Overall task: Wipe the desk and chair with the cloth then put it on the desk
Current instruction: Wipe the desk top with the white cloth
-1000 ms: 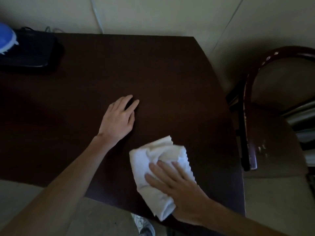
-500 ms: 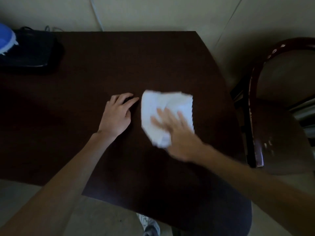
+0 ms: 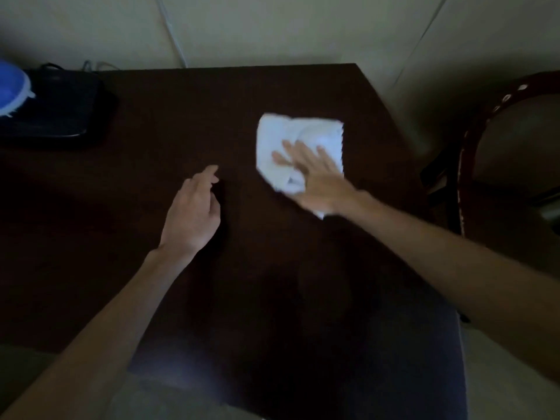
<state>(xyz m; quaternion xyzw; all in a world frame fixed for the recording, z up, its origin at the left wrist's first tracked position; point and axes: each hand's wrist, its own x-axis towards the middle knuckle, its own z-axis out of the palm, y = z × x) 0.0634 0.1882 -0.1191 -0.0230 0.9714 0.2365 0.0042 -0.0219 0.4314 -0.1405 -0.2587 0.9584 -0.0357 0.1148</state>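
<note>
A crumpled white cloth lies on the dark brown desk, toward its far right part. My right hand presses flat on the cloth's near half, fingers spread over it. To the left of the cloth my left hand rests on the desk with its fingers loosely curled and nothing in it. A dark wooden chair with a curved back and brown seat stands just off the desk's right edge.
A black bag or case lies at the desk's far left corner, with a blue and white object on it at the frame edge. A pale wall runs behind the desk. Light floor shows below the near desk edge.
My right hand has slid the cloth from the near desk edge away from me toward the far right part. My left hand's fingers have curled and tilted slightly.
</note>
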